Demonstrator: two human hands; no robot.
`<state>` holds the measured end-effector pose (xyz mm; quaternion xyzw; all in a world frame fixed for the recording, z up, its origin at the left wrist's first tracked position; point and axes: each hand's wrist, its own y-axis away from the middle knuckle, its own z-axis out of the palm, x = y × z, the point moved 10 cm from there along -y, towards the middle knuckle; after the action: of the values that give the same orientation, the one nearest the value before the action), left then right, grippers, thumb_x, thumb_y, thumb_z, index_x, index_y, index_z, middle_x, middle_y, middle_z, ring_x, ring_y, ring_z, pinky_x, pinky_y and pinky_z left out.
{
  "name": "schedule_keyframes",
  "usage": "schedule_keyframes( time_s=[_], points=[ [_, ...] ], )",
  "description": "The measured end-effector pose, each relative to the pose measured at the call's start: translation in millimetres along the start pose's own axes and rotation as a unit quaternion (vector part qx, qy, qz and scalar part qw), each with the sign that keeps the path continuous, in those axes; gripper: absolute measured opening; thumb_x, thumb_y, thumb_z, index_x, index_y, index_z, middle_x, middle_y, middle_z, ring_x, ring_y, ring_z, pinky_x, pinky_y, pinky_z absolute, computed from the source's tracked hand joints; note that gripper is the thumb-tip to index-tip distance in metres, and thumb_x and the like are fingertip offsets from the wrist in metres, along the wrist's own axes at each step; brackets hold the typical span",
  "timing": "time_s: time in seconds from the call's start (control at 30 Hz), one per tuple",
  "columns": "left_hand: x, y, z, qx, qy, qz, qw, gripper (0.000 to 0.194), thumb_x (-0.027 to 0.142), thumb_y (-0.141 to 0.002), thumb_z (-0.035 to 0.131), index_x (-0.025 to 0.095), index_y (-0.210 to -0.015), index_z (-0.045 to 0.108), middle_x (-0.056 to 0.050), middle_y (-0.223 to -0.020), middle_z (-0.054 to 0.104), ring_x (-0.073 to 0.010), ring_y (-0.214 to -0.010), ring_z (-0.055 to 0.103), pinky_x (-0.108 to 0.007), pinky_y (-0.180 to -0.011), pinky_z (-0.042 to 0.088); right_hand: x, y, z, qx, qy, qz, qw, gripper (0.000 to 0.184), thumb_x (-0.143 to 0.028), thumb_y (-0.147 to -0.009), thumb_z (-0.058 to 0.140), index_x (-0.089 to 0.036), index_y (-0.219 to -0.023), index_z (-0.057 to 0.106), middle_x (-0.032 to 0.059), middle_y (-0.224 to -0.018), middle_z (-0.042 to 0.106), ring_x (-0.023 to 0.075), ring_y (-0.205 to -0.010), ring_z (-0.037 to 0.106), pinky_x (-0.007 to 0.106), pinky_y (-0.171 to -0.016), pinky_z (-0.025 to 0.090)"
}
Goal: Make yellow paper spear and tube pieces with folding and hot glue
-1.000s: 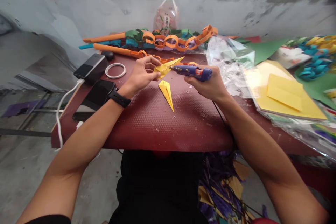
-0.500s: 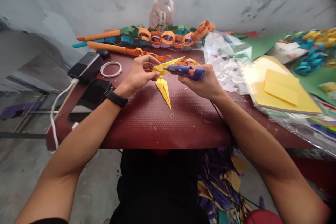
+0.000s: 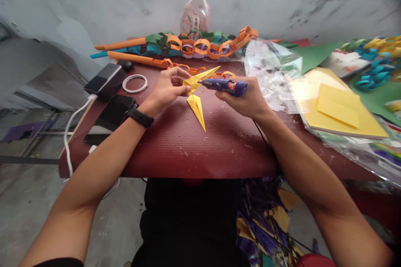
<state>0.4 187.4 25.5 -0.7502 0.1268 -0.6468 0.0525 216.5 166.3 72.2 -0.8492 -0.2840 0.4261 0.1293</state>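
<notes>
My left hand (image 3: 167, 87) pinches a folded yellow paper point (image 3: 198, 79) above the dark red table (image 3: 194, 146). A black watch sits on that wrist. My right hand (image 3: 247, 100) grips a blue glue gun (image 3: 224, 86), its nozzle touching the held paper. A second folded yellow point (image 3: 197, 109) lies flat on the table just below the hands.
Orange, green and blue paper chains (image 3: 200, 46) and a plastic bottle (image 3: 194, 10) sit at the back. Two phones (image 3: 109, 100), a white ring (image 3: 135, 83) and a cable lie left. Crumpled clear plastic (image 3: 272, 71) and yellow paper sheets (image 3: 338, 106) lie right. Paper scraps litter the floor.
The hands hold almost the same pose; the glue gun's nozzle stays at the yellow paper. The view shifted slightly as my head moved.
</notes>
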Motion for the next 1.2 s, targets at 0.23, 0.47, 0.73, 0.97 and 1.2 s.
schedule_keyframes(
  time_s=[0.23, 0.47, 0.73, 0.97, 1.2],
  points=[
    [4, 4, 5.5, -0.023, -0.028, 0.003, 0.999, 0.032, 0.006, -0.076, 0.084, 0.020, -0.103, 0.073, -0.002, -0.092, 0.078, -0.0162, -0.080, 0.077, -0.031, -0.074, 0.071, 2, 1, 4, 0.013, -0.017, -0.009, 1.000, 0.037, -0.028, -0.083, 0.081, -0.026, -0.065, 0.048, 0.0003, -0.069, 0.055, 0.0184, -0.072, 0.049, 0.041, -0.074, 0.048],
    [5, 4, 8.0, -0.031, -0.020, 0.005, 0.999, 0.034, 0.008, -0.076, 0.084, 0.020, -0.106, 0.073, -0.003, -0.100, 0.080, -0.0180, -0.085, 0.080, -0.031, -0.075, 0.072, 3, 4, 7, 0.003, -0.007, 0.015, 1.000, 0.037, -0.031, -0.082, 0.083, -0.026, -0.064, 0.051, 0.0007, -0.068, 0.052, 0.0181, -0.070, 0.045, 0.041, -0.071, 0.047],
    [-1, 1, 1.9, -0.012, -0.012, -0.002, 1.000, 0.034, 0.005, -0.078, 0.082, 0.020, -0.107, 0.072, -0.002, -0.094, 0.078, -0.0182, -0.082, 0.079, -0.033, -0.076, 0.072, -3, 3, 10, -0.040, 0.008, -0.001, 0.999, 0.036, -0.024, -0.077, 0.079, -0.025, -0.060, 0.048, -0.0012, -0.063, 0.047, 0.0180, -0.072, 0.048, 0.039, -0.072, 0.046],
    [3, 2, -1.8, 0.010, 0.020, -0.012, 1.000, 0.032, 0.002, -0.075, 0.081, 0.018, -0.102, 0.071, -0.004, -0.100, 0.077, -0.0159, -0.084, 0.077, -0.029, -0.073, 0.072, 8, 0, -3, 0.003, -0.012, 0.002, 1.000, 0.021, -0.025, -0.078, 0.080, -0.024, -0.071, 0.060, 0.0004, -0.072, 0.057, 0.0172, -0.072, 0.049, 0.038, -0.068, 0.044],
    [4, 2, 0.8, -0.007, -0.008, -0.006, 1.000, 0.031, 0.003, -0.075, 0.081, 0.017, -0.102, 0.075, -0.002, -0.092, 0.076, -0.0140, -0.080, 0.076, -0.024, -0.067, 0.067, 19, -2, -12, 0.028, -0.009, 0.033, 0.999, 0.022, -0.026, -0.082, 0.076, -0.023, -0.070, 0.058, -0.0019, -0.065, 0.050, 0.0137, -0.065, 0.042, 0.036, -0.062, 0.038]
  ],
)
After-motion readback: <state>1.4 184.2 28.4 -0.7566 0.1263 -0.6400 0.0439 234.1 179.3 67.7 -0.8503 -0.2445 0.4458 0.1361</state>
